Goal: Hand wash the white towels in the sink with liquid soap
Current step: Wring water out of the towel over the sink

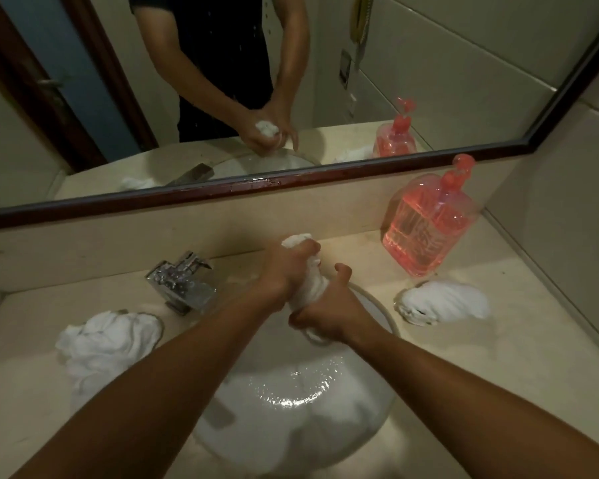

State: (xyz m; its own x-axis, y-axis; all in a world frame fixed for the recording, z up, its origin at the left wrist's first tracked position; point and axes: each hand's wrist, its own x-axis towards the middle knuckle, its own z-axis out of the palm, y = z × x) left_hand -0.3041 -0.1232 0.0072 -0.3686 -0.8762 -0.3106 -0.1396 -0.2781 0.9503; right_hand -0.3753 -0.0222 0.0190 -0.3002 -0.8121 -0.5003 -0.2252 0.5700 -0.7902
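Your left grip (pixel 286 267) is curled tight round the upper end of a twisted white towel (pixel 310 288), and a tuft of cloth pokes out above the fist. Your right grip (pixel 325 318) is wrapped round the lower end of the same towel, with the thumb lifted clear and pointing away from you. The two grips sit close together, left above right, and the towel runs between them as a tight, rope-like roll. You hold it over the far side of the sink (pixel 242 437), above the basin rather than down in it. Water (pixel 291 392) glints at the bottom of the white bowl.

A chrome faucet (pixel 180 281) stands at the back left of the sink. Near it, on the tabletop (pixel 498 357), a second towel (pixel 101 340) lies crumpled, left of the basin and touching its edge. A third towel (pixel 443 302) lies bunched on the right side of the tabletop, apart from the sink rim. Just behind it a clear soap bottle (pixel 429 223) of pink liquid stands upright with its pump top on, close to the back ledge.

The mirror (pixel 429 81) above the ledge reflects your forearms, both grips closed on the towel, and the soap bottle.
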